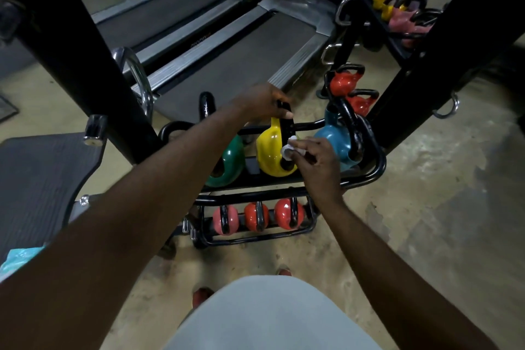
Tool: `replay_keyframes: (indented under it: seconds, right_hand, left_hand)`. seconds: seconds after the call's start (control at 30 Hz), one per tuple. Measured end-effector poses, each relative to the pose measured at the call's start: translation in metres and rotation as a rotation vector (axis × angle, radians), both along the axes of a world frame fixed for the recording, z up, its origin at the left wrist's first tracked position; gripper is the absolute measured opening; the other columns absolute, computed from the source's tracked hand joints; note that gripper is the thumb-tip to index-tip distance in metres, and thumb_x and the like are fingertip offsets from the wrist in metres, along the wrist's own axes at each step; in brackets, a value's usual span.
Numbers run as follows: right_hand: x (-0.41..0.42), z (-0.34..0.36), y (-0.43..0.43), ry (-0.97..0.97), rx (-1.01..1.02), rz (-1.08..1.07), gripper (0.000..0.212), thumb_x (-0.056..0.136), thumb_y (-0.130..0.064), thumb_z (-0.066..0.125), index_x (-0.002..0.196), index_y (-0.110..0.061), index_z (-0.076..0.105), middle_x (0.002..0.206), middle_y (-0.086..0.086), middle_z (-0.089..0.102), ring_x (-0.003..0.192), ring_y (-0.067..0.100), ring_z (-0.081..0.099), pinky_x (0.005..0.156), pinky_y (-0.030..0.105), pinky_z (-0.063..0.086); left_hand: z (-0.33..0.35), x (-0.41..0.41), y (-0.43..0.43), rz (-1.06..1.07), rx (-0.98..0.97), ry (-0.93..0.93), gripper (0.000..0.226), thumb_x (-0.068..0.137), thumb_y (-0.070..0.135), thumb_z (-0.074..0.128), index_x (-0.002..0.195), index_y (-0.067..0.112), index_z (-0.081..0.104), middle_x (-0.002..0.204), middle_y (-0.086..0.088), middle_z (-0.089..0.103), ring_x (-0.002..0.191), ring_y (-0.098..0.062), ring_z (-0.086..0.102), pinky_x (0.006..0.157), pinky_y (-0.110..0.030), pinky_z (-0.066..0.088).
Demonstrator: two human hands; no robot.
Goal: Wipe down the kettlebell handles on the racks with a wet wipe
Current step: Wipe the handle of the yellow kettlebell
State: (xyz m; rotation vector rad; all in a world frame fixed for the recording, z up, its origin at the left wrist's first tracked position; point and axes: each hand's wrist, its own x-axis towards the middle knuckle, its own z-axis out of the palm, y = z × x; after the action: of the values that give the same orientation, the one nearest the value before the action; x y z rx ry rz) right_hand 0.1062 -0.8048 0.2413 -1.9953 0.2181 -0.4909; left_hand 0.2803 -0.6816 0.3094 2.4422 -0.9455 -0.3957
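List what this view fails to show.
Head view:
- Green kettlebell: handle hidden behind the left forearm.
- Wet wipe: mostly covered by fingers of the right hand.
- Yellow kettlebell: handle top under the left hand.
- Teal packet: cut by the left edge.

A single wide-angle head-worn view looks forward and steeply down from just above and near the kettlebell rack [379, 163].

Two grey treadmills [235, 65] lie beyond a black padded bench [37, 179] on tan concrete floor [412, 221].
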Motion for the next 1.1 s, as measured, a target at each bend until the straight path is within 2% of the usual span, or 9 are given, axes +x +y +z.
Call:
replay_keyframes:
  seconds: [0.13, 0.27, 0.4, 0.5, 0.63, 0.7, 0.8, 0.93, 1.1]
  right_hand:
    - [0.031, 0.015, -0.018, 0.09, 0.091, 0.036, 0.015, 0.085, -0.024, 0.076, 0.099, -0.024, 0.077, 0.099, -0.004, 0.073, 0.094, 0.006, 0.067, 0.083, 0.025, 0.054]
    - [0.047, 0.021, -0.035, 0.206, 0.381, 0.077, 0.011, 0.084, -0.014, 0.076, 0.09, -0.023, 0.071, 0.091, 0.004, 0.076, 0.083, 0.019, 0.071, 0.074, 0.038, 0.057]
    - [0.032, 0.018, -0.038, 0.236, 0.242, 0.184, 0.004, 0.083, -0.027, 0.076, 0.086, -0.026, 0.074, 0.085, 0.003, 0.076, 0.077, 0.018, 0.071, 0.073, 0.04, 0.058]
    - [0.072, 0.036, -0.044, 0.237, 0.216, 0.197, 0.011, 0.079, -0.031, 0.079, 0.082, -0.022, 0.074, 0.079, 0.003, 0.074, 0.073, 0.018, 0.067, 0.075, 0.046, 0.058]
    - [0.088, 0.052, -0.043, 0.206, -0.324, 0.367, 0.017, 0.074, -0.026, 0.083, 0.087, -0.018, 0.074, 0.082, -0.001, 0.062, 0.069, 0.008, 0.058, 0.063, 0.014, 0.046]
    - [0.085, 0.06, -0.028, 0.212, -0.681, 0.514, 0.018, 0.072, -0.026, 0.081, 0.086, -0.019, 0.076, 0.088, 0.001, 0.057, 0.077, 0.014, 0.058, 0.063, 0.019, 0.04]
    - [0.097, 0.072, -0.011, 0.215, -0.85, 0.52, 0.017, 0.072, -0.025, 0.077, 0.087, -0.017, 0.076, 0.085, 0.002, 0.056, 0.087, 0.023, 0.063, 0.066, 0.025, 0.041]
    - [0.085, 0.062, -0.028, 0.132, -0.626, 0.361, 0.011, 0.075, -0.028, 0.076, 0.08, -0.019, 0.071, 0.081, -0.002, 0.057, 0.077, 0.015, 0.059, 0.057, 0.023, 0.036]
    - [0.073, 0.041, -0.048, 0.253, 0.127, 0.264, 0.011, 0.085, -0.016, 0.074, 0.088, -0.005, 0.072, 0.08, 0.007, 0.073, 0.072, 0.017, 0.069, 0.075, 0.042, 0.061]
  left_hand:
    - [-0.016, -0.017, 0.001, 0.219, -0.293, 0.025, 0.036, 0.09, 0.024, 0.069, 0.124, 0.012, 0.067, 0.129, -0.006, 0.065, 0.119, -0.019, 0.058, 0.091, -0.018, 0.039]
    - [-0.047, -0.082, 0.005, 0.654, -0.703, -0.079, 0.024, 0.093, 0.014, 0.059, 0.114, 0.021, 0.069, 0.105, 0.009, 0.065, 0.087, -0.001, 0.059, 0.075, -0.021, 0.048]
    - [-0.094, -0.155, 0.019, 0.382, -0.679, -0.304, 0.035, 0.092, 0.008, 0.058, 0.125, 0.016, 0.065, 0.134, -0.001, 0.052, 0.122, -0.016, 0.052, 0.092, -0.04, 0.052]
    - [-0.121, -0.177, 0.015, 0.166, -0.512, -0.523, 0.036, 0.094, 0.01, 0.058, 0.13, 0.01, 0.063, 0.145, -0.013, 0.048, 0.123, -0.03, 0.052, 0.095, -0.045, 0.047]
    - [-0.131, -0.183, 0.008, 0.104, -0.316, -0.572, 0.046, 0.092, 0.011, 0.061, 0.137, 0.011, 0.056, 0.155, -0.013, 0.037, 0.126, -0.034, 0.048, 0.099, -0.048, 0.044]
    - [-0.131, -0.182, 0.006, 0.101, -0.295, -0.577, 0.04, 0.095, 0.014, 0.057, 0.135, 0.009, 0.058, 0.155, -0.013, 0.037, 0.124, -0.036, 0.05, 0.098, -0.047, 0.044]
    - [-0.129, -0.181, 0.003, 0.104, -0.28, -0.595, 0.042, 0.092, 0.015, 0.063, 0.134, 0.008, 0.059, 0.154, -0.014, 0.037, 0.122, -0.036, 0.052, 0.096, -0.047, 0.046]
    - [-0.125, -0.184, 0.003, 0.126, -0.253, -0.577, 0.048, 0.091, 0.013, 0.062, 0.139, 0.01, 0.054, 0.156, -0.01, 0.035, 0.128, -0.032, 0.048, 0.1, -0.046, 0.043]
    - [-0.111, -0.178, 0.002, 0.17, -0.272, -0.601, 0.043, 0.096, 0.008, 0.052, 0.139, 0.007, 0.053, 0.156, -0.009, 0.036, 0.137, -0.027, 0.043, 0.105, -0.044, 0.04]
